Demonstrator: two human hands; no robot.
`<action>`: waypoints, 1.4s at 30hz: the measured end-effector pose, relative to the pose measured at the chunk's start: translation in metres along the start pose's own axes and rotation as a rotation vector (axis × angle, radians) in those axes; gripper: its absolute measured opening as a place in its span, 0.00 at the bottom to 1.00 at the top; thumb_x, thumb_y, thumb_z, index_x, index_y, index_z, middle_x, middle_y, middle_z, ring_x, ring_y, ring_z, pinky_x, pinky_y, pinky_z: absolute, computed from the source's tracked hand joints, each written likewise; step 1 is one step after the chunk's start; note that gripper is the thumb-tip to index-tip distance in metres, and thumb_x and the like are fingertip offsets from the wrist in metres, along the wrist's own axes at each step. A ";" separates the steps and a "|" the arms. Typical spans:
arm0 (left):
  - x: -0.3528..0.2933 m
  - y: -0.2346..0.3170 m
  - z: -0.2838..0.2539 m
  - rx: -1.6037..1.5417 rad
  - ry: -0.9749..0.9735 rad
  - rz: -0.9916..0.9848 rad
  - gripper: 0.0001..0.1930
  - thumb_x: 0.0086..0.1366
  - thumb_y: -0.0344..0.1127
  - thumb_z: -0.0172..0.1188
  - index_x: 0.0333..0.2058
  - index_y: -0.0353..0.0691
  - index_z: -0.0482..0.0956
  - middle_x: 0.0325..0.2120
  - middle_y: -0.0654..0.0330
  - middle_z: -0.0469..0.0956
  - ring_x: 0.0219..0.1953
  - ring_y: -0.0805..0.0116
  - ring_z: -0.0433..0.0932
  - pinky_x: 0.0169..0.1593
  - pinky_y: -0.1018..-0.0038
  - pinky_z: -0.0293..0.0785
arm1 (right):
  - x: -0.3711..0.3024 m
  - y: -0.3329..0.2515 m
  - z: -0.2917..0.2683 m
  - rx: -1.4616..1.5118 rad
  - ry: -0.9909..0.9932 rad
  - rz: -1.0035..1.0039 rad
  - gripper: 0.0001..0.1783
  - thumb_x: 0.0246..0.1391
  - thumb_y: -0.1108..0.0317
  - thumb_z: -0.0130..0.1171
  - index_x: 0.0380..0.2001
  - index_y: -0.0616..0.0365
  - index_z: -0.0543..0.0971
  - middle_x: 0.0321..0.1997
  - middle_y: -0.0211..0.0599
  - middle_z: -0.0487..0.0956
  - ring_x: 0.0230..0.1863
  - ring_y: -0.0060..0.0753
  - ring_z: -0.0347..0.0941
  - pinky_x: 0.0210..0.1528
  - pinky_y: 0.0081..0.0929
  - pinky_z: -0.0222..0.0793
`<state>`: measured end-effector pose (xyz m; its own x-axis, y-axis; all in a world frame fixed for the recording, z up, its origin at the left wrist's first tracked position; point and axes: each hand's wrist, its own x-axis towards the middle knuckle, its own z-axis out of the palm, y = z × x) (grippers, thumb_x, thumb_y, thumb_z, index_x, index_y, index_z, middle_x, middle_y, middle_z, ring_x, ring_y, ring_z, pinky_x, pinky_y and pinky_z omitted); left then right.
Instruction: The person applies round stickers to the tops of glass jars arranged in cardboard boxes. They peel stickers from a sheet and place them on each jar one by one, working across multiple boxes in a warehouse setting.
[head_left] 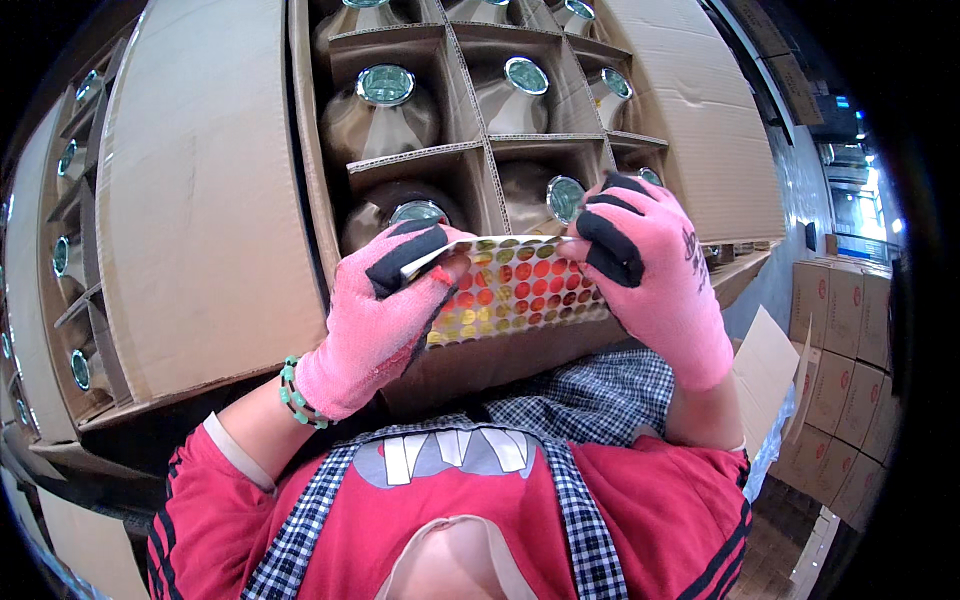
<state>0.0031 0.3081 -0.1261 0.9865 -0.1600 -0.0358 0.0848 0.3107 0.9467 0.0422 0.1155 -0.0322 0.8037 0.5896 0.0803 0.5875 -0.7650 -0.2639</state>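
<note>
Between my two hands I hold a sheet of round stickers [525,290], shiny gold and red-orange in rows. My left hand [375,310], in a pink glove with black fingertips, pinches the sheet's left edge, where a white corner folds up. At the upper right edge, my gloved right hand [655,265] grips the sheet with bent fingers. Just beyond it stands an open cardboard box with dividers [480,110]. Its cells hold clear glass vessels [385,110] with round greenish tops. The nearest glass vessel [418,212] is partly hidden behind my left hand.
A wide box flap [195,200] lies out to the left, and another flap [690,110] to the right. Further left is a second box of similar glass vessels [65,255]. Stacked closed cartons [835,370] stand at the right.
</note>
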 end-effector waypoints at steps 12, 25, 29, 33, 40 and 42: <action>-0.003 0.008 0.003 -0.056 0.074 -0.082 0.08 0.53 0.26 0.55 0.34 0.33 0.75 0.27 0.63 0.74 0.31 0.79 0.70 0.36 0.83 0.67 | 0.003 -0.006 0.003 -0.059 0.047 -0.022 0.10 0.34 0.69 0.59 0.24 0.57 0.71 0.28 0.39 0.71 0.34 0.43 0.67 0.40 0.36 0.60; 0.000 0.006 0.001 -0.057 0.078 -0.098 0.09 0.53 0.28 0.56 0.34 0.32 0.75 0.26 0.64 0.74 0.30 0.80 0.70 0.35 0.83 0.67 | 0.008 -0.007 0.010 -0.064 0.153 -0.060 0.09 0.29 0.74 0.60 0.20 0.57 0.72 0.23 0.33 0.72 0.35 0.37 0.70 0.42 0.32 0.63; 0.000 0.004 0.000 -0.092 0.094 -0.137 0.09 0.52 0.28 0.56 0.34 0.33 0.75 0.26 0.64 0.74 0.31 0.80 0.70 0.35 0.83 0.67 | 0.008 -0.006 0.008 -0.064 0.124 -0.103 0.09 0.29 0.75 0.59 0.19 0.58 0.71 0.23 0.34 0.71 0.35 0.38 0.70 0.41 0.33 0.63; -0.001 0.008 0.001 -0.117 0.124 -0.170 0.09 0.52 0.29 0.56 0.34 0.34 0.75 0.26 0.64 0.74 0.30 0.81 0.70 0.35 0.83 0.67 | 0.010 -0.006 0.007 0.043 0.107 -0.111 0.08 0.30 0.77 0.58 0.18 0.59 0.70 0.24 0.34 0.72 0.36 0.35 0.70 0.41 0.30 0.64; 0.001 -0.004 0.004 -0.027 0.033 -0.139 0.09 0.52 0.31 0.56 0.32 0.34 0.75 0.19 0.68 0.71 0.24 0.84 0.66 0.26 0.85 0.63 | 0.069 0.055 0.009 0.066 0.160 -0.037 0.07 0.34 0.72 0.59 0.21 0.62 0.73 0.39 0.39 0.72 0.41 0.42 0.66 0.44 0.31 0.61; 0.004 -0.008 0.006 -0.058 0.027 -0.105 0.08 0.52 0.31 0.56 0.32 0.34 0.75 0.19 0.68 0.71 0.24 0.84 0.65 0.26 0.84 0.63 | 0.094 0.091 0.041 -0.144 0.034 -0.081 0.08 0.35 0.67 0.59 0.21 0.58 0.74 0.45 0.39 0.69 0.47 0.44 0.62 0.52 0.36 0.55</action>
<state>0.0053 0.2992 -0.1320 0.9751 -0.1693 -0.1435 0.1952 0.3471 0.9173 0.1676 0.1119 -0.0886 0.7544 0.6436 0.1293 0.6561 -0.7459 -0.1147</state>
